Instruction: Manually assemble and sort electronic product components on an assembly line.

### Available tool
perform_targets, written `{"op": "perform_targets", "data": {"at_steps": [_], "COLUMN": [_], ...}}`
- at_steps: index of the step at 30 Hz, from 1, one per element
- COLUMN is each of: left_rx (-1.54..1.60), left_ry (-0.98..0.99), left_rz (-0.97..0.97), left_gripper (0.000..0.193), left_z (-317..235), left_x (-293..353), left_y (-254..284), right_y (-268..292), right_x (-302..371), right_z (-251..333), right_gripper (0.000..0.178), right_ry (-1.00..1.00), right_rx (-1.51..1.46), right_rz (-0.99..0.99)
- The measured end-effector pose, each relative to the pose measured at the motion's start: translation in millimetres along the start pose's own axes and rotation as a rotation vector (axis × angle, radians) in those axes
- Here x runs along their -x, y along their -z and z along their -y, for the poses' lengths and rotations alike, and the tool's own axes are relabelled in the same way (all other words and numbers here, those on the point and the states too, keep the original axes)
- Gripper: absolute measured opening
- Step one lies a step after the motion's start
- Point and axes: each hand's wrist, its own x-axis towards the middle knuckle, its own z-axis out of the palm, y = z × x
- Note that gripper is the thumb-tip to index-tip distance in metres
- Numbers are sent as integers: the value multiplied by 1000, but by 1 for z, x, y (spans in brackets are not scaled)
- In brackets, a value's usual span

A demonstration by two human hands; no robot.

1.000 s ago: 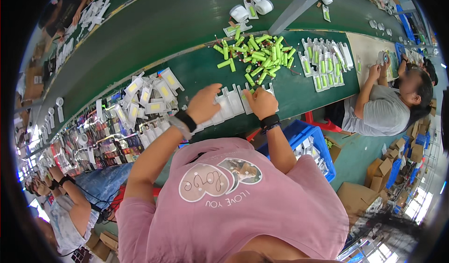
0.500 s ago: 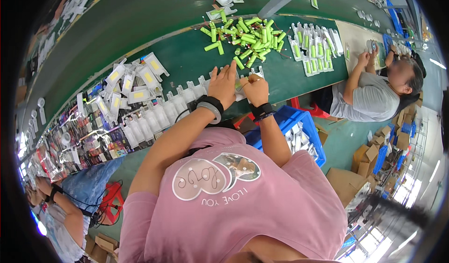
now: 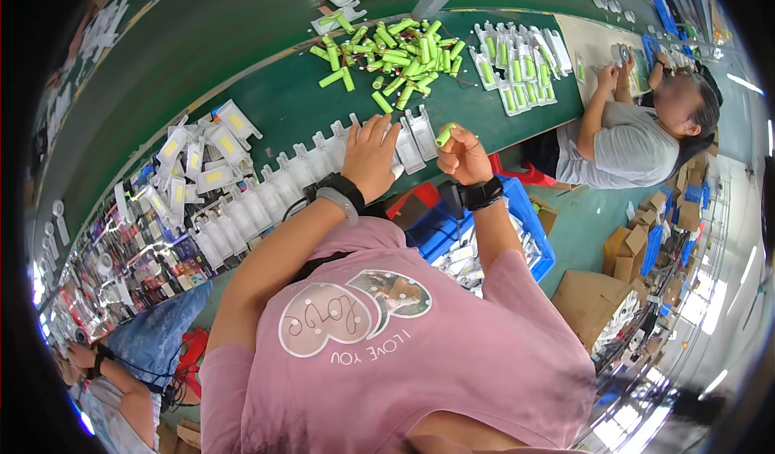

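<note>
My right hand (image 3: pixel 467 159) is raised off the near table edge, thumb and fingers pinching a green cylindrical battery (image 3: pixel 445 135). My left hand (image 3: pixel 371 159) lies with its fingers stretched out over a row of white plastic housings (image 3: pixel 278 196), touching those near the row's right end. What lies under the left palm is hidden. Just right of that hand, white housings (image 3: pixel 421 131) sit between both hands. Beyond them a loose pile of green batteries (image 3: pixel 395 58) with thin dark wires is spread on the green tabletop (image 3: pixel 278 99).
White housings with green batteries in them (image 3: pixel 521 71) stand grouped at the right. White panels with yellow strips (image 3: pixel 214 151) are heaped at the left. A blue crate (image 3: pixel 541 248) of white parts is below the table edge. A co-worker (image 3: pixel 622 147) sits at the right; another's arm (image 3: pixel 121 373) shows lower left.
My right hand has moved from the row's end toward the right, lifting the green battery into view. My left hand stays on the housings. The whole view has shifted slightly.
</note>
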Motion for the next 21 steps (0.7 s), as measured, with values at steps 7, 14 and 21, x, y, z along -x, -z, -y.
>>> {"op": "perform_targets", "data": {"at_steps": [7, 14, 21], "left_rx": [468, 856, 682], "left_ry": [-46, 36, 120], "left_rz": [71, 78, -323], "left_gripper": [62, 46, 27], "left_z": [-26, -30, -4], "left_x": [-3, 11, 48], "left_y": [26, 44, 67], "right_y": [-8, -31, -90], "right_x": [1, -5, -3], "right_z": [-25, -58, -75], "right_gripper": [26, 34, 38], "right_ry": [-21, 17, -114], "right_rx": [-296, -146, -3], "right_rz": [150, 176, 142]}}
